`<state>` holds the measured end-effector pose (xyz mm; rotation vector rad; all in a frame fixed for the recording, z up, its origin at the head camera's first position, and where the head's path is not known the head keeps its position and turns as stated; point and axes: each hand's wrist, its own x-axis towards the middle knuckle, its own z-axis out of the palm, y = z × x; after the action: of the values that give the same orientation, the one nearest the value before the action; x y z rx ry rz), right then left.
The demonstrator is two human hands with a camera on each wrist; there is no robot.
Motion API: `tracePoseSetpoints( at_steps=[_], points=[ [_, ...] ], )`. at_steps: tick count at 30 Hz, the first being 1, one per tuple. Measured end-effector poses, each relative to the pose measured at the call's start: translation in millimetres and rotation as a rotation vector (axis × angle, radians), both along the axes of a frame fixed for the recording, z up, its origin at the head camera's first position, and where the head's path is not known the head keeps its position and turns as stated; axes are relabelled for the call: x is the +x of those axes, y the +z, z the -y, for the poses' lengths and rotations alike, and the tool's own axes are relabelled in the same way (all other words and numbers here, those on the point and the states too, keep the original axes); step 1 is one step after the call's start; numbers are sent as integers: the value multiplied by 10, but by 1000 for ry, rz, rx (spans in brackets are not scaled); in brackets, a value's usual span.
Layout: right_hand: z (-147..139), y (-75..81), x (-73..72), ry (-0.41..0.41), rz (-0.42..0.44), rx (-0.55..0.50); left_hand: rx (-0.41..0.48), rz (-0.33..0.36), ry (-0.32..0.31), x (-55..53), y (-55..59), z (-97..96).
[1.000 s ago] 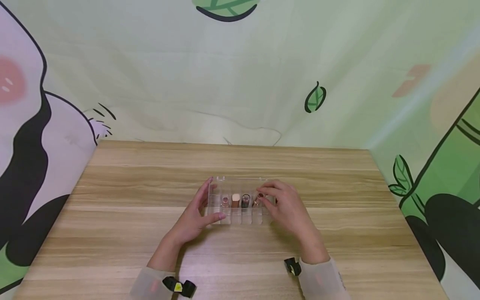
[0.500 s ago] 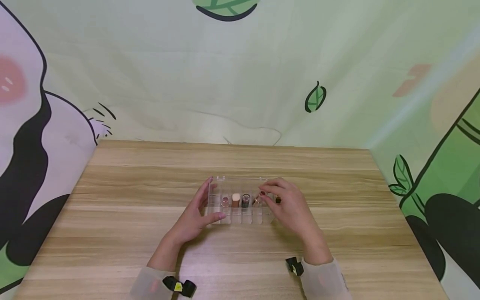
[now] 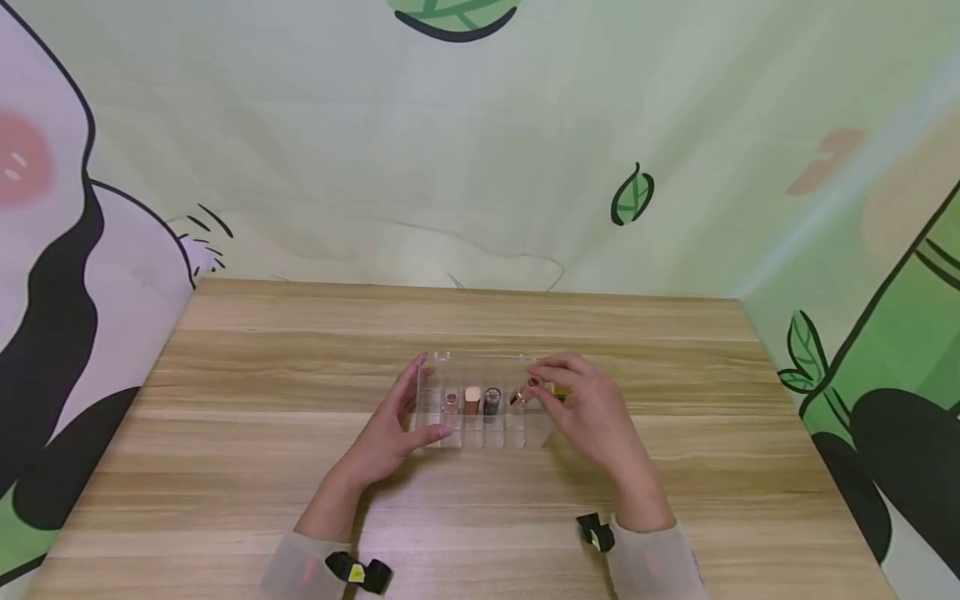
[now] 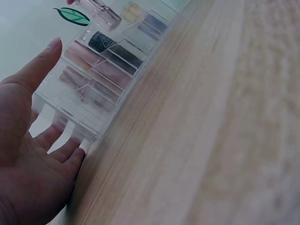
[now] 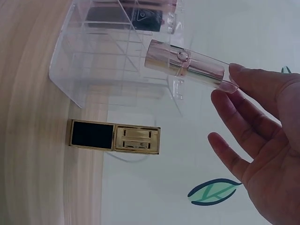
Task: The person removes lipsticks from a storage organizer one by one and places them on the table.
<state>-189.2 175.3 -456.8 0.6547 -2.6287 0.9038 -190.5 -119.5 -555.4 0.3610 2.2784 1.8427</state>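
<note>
A clear plastic lipstick organizer (image 3: 482, 432) stands on the wooden table. My left hand (image 3: 382, 437) holds its left end, thumb at the front and fingers around the side toward the back. Between thumb and fingertips my right hand (image 3: 588, 412) pinches one end of a shiny rose-pink lipstick tube (image 5: 185, 63). The tube tilts over the organizer's right part. Three more tubes stand in its slots: a pinkish one (image 3: 451, 403), a brown-pink one (image 3: 472, 402) and a black one (image 3: 491, 402). Right of the organizer stands a black-and-gold lipstick (image 5: 115, 137), partly hidden by my right hand in the head view.
The wooden table (image 3: 262, 467) spreads out around both hands. A pale green cloth (image 3: 337, 167) with cartoon drawings hangs behind the table and along its sides. Each wrist carries a small black strap camera (image 3: 360, 573).
My right hand has moved a little to the right, drawing the pinched lipstick tube with it toward the organizer's right end. The left hand and organizer have stayed put.
</note>
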Motion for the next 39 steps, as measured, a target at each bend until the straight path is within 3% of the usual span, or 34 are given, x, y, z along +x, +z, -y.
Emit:
tracePoseSetpoints(
  at_steps=[11,39],
  points=[
    [-85,54,9,-23,3,-98,-8,11,4,0,-8,-3],
    [-331,101,-15,-73,-127,-271,-9,18,-2,-7,-12,3]
  ],
)
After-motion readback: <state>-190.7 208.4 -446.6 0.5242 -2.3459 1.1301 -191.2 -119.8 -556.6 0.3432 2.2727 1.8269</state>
